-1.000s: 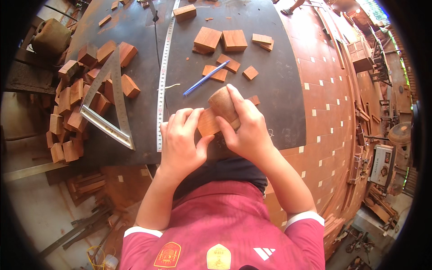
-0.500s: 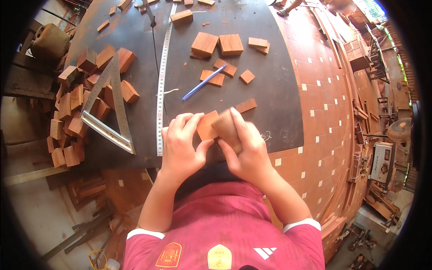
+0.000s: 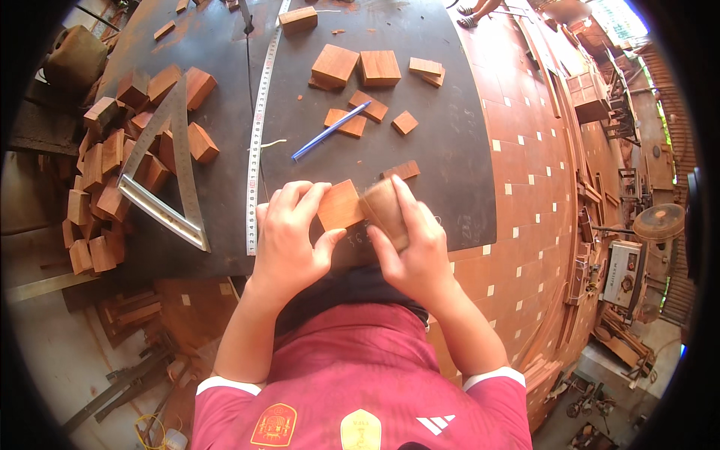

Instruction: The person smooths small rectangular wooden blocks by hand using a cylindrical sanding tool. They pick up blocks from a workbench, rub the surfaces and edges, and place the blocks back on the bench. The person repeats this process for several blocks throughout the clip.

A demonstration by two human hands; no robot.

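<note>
Close to the table's near edge, my left hand (image 3: 289, 244) grips a square reddish wooden block (image 3: 340, 205) between its fingers and thumb. My right hand (image 3: 418, 251) is closed around a dull brown sanding block (image 3: 385, 214), blurred, its kind not fully certain. The sanding block meets the right edge of the wooden block. Just beyond it lies a small dark-red wood piece (image 3: 402, 170). Farther out, a blue pen (image 3: 330, 131) rests across small flat wood pieces, with two thicker blocks (image 3: 379, 68) behind them.
A metal triangle square (image 3: 182, 150) leans on a heap of wooden blocks (image 3: 94, 165) at the left of the dark tabletop (image 3: 442, 142). A white measuring tape (image 3: 259, 124) runs lengthwise. Tiled floor (image 3: 517, 187) lies to the right. A person's foot (image 3: 466, 21) shows at the top.
Both hands remain closed on their pieces. The right hand has tilted the sanding block against the wooden block's edge, and more of the wooden block's face shows. The whole view has shifted slightly.
</note>
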